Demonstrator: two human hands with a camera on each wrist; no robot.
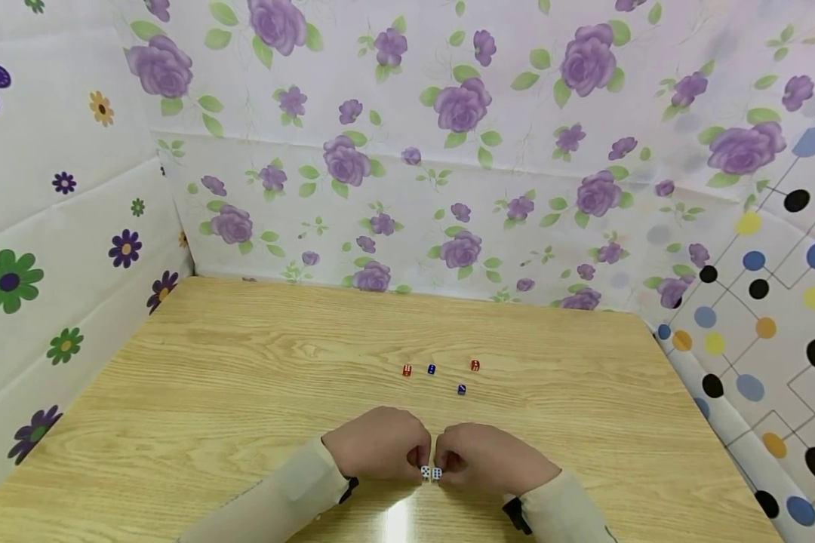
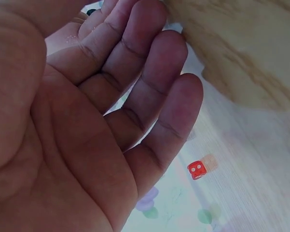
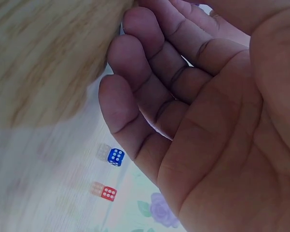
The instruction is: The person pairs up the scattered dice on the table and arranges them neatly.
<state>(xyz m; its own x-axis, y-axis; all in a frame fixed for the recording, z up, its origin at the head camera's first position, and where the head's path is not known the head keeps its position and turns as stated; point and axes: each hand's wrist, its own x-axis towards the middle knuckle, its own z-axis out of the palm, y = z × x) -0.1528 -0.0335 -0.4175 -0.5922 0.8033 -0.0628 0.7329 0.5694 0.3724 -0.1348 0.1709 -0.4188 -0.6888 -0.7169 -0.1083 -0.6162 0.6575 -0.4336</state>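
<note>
Side by side near the front of the table, two white dice with dark pips stand a narrow gap apart. My left hand (image 1: 385, 443) pinches the left white die (image 1: 425, 471) between thumb and fingertips. The other white die (image 1: 437, 473) is in the fingertips of my right hand (image 1: 492, 455). Both hands reach low over the wood, knuckles up and nearly meeting. In the left wrist view the left palm (image 2: 72, 145) and loosely bent fingers fill the picture, and the right palm (image 3: 217, 140) does so in the right wrist view; neither view shows the white dice.
Beyond the hands lie a red die (image 1: 407, 370), a blue die (image 1: 431, 369), a second blue die (image 1: 462, 390) and another red die (image 1: 475, 366). The wood-grain table (image 1: 258, 362) is bordered by a flowered sheet (image 1: 394, 188) behind and patterned sheets at both sides.
</note>
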